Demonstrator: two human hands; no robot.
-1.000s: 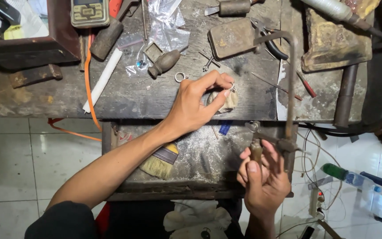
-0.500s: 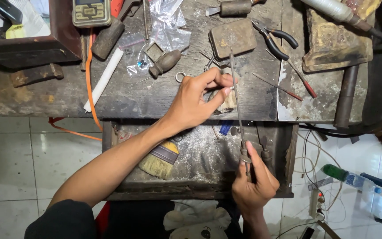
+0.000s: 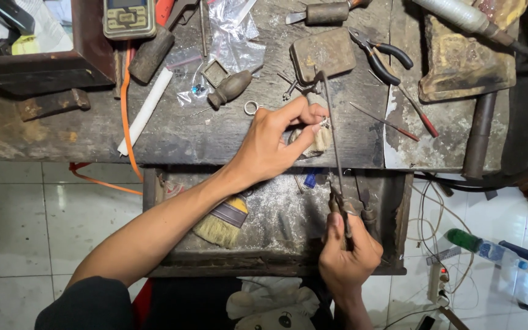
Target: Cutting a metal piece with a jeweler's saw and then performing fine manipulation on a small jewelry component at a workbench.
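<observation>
At the front edge of the workbench (image 3: 184, 137), the left hand (image 3: 270, 146) pinches a small metal piece (image 3: 324, 123) on a peg while the right hand (image 3: 346, 256), below it, grips a saw frame (image 3: 336, 153), mid-cut, needing steady strokes.

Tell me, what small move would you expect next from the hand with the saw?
Probably a short downward stroke of the saw frame: the right hand grips its handle, and the blade sits at the small piece pinched by the left hand on the bench edge.
</observation>
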